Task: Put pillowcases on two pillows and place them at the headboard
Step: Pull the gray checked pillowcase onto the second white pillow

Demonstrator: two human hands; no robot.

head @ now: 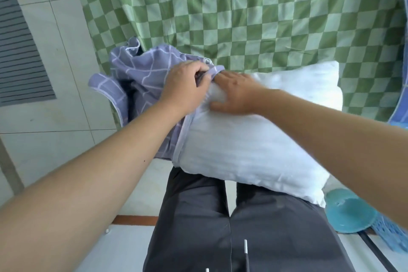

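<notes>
A white pillow (254,139) lies across my thighs and against the bed's edge. Its left end sits in the mouth of a purple pillowcase (141,73) with a white line pattern, which hangs bunched to the left. My left hand (185,84) grips the pillowcase's open hem near the pillow's top left corner. My right hand (234,93) lies on the pillow's left end with its fingertips under that hem and its thumb spread on the white cover. No second pillow is in view.
A green and white checked bedsheet (254,13) covers the bed ahead. Pale tiled floor (55,51) with a grey striped mat (19,51) lies to the left. A turquoise basin (346,214) and a blue basket (390,234) stand at lower right.
</notes>
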